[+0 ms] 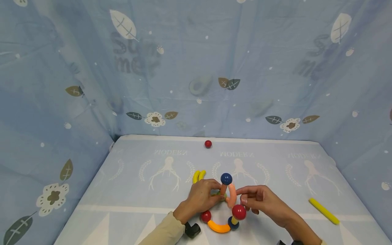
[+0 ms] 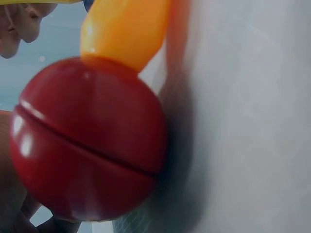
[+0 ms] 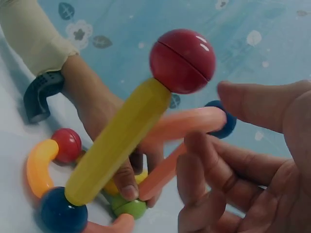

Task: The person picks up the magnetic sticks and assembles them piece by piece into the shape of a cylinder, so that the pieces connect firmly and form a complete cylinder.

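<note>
- The head view is evenly and moderately bright, its light soft and diffuse over the pale table (image 1: 275, 180).
- The blue curtain (image 1: 183, 47) reads duller, with muted shading along its creases.
- In the left wrist view, glints mark the left side of the near red ball (image 2: 87, 145), and a dark, soft-edged shadow falls to its right.
- The tabletop there is smeared and lacks crisp detail.
- The right wrist view looks cool and rather dim; small white highlights sit upper right on the raised red ball (image 3: 182, 60).
- The backdrop behind it is softly blurred.
</note>
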A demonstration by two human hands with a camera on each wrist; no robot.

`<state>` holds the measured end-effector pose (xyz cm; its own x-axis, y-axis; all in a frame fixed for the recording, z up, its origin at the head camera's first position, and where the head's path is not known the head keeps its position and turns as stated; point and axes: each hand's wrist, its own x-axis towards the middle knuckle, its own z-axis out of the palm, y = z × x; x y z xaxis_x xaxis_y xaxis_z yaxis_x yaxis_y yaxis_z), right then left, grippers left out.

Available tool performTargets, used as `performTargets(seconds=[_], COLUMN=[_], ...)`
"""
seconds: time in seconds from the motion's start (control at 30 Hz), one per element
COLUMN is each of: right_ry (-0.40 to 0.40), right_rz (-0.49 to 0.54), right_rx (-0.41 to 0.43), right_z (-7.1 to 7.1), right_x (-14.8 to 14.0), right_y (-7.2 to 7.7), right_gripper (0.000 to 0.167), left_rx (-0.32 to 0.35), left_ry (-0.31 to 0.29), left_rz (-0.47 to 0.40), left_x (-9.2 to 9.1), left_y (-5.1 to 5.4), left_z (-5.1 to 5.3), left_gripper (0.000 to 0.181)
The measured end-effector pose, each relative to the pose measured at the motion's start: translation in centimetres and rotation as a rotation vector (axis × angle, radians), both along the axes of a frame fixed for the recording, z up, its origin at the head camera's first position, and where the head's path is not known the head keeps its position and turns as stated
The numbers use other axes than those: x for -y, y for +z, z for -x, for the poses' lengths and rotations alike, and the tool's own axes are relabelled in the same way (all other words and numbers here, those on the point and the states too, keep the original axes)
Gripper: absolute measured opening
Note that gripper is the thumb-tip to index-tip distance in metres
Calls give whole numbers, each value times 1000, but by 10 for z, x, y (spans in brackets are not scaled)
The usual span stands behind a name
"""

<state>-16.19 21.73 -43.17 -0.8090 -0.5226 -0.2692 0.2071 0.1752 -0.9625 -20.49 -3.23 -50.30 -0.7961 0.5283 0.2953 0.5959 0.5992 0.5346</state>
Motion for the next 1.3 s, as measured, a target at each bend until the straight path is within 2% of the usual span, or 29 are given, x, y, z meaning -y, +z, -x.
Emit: performTargets(seconds=[0.17,0.27,0.4,0.5,0.73,0.87,1.0,1.2,1.3], right_ry=[-38,-63,-44,-43,-99,-121,-103,-125,-149], right_rz=[-130,-229,-348,-405,-462,-476,-474,-461,-424], right_rx=[-37,-114,-230,-284,-330,-415,-497,-702,-722], right_z=[3,9,19,24,23,19,16,12,14], right_x=[11,21,35,45,57,56,52,45,41], right_y=[-8,-13,-16,-15,-12,-11,-11,-19,-23], right_gripper=[37,38,38,37,36,29,22,8,8], left_rx=[-20,-16,-14,-16,-7,-23,-30,-26,-24], left_ry=[1,4,11,23,43,50,55,54,60], left_rz=[0,-4,-12,-8,1,-7,-22,-40,-27], left_x=[0,0,-1,-1,-1,-2,-2,-2,-1], left_y=[-3,-3,-3,-4,-5,-5,-5,-7,-7], left_z=[0,1,1,1,2,2,1,0,0], left_gripper=[20,20,19,18,19,19,19,23,24])
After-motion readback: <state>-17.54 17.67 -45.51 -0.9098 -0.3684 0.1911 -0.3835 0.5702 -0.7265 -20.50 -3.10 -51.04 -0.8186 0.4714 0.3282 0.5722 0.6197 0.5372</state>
